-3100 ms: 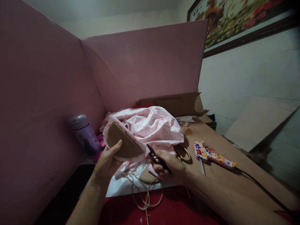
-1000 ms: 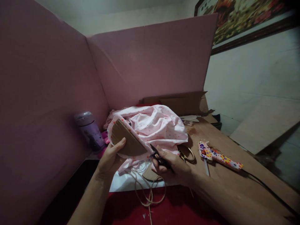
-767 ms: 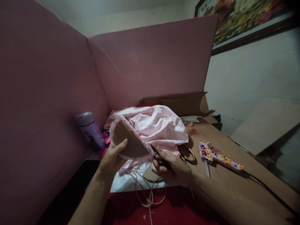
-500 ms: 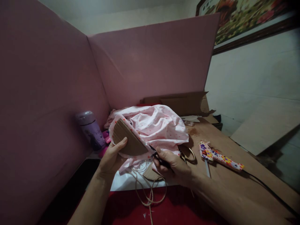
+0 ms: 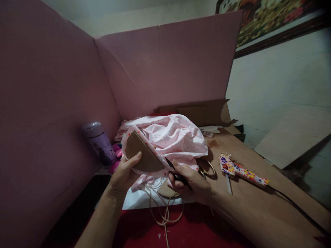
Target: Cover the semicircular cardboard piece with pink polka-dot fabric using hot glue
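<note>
Left hand [image 5: 128, 170]: clasping half-round corrugated cardboard [image 5: 142, 155] on pink dotted fabric [image 5: 178, 136], thumb on top. Right hand [image 5: 190, 181]: gripping black-handled scissors [image 5: 177, 174], blades beside fabric edge. Below: looped twine [image 5: 165, 222]. Rightward: flower-patterned glue gun [image 5: 241, 171].

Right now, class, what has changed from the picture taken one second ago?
The left hand has brought the card slightly right, towards the black scissors. Nothing was taken hold of or let go: the right hand keeps the scissors. The cloth heap, glue gun and bottle stayed put.
</note>
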Available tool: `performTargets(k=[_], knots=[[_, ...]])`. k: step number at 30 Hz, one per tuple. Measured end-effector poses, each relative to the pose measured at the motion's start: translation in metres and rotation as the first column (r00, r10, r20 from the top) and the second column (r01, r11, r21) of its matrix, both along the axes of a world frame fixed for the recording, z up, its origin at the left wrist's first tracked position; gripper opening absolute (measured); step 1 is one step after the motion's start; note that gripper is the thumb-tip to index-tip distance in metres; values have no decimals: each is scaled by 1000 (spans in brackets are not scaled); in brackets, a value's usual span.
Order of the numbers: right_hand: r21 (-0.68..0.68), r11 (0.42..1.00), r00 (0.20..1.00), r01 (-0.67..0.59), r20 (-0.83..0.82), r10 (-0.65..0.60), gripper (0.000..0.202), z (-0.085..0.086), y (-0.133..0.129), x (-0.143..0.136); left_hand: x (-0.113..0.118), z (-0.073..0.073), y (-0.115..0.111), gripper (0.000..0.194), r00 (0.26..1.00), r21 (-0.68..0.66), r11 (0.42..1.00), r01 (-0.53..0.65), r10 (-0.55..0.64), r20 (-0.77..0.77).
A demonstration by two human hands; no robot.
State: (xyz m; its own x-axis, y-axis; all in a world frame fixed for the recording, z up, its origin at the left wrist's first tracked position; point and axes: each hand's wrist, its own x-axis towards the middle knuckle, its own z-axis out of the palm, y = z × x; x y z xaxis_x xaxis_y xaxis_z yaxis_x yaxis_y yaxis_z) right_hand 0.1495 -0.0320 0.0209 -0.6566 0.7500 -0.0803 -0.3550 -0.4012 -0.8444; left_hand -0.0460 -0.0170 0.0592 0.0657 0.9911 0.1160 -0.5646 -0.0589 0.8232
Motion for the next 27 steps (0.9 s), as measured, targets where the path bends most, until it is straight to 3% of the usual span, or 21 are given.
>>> performTargets(k=[8,27], knots=[[110,991,997,79,-13,-78,44,-7,1,-3,-1,-1,2,33,1000,17,1000,8,-8,25],[-26,999,1000,-23,-17,23,46,0,-1,1,-2,-3,3,41,1000,29,1000,7,-7,-9]])
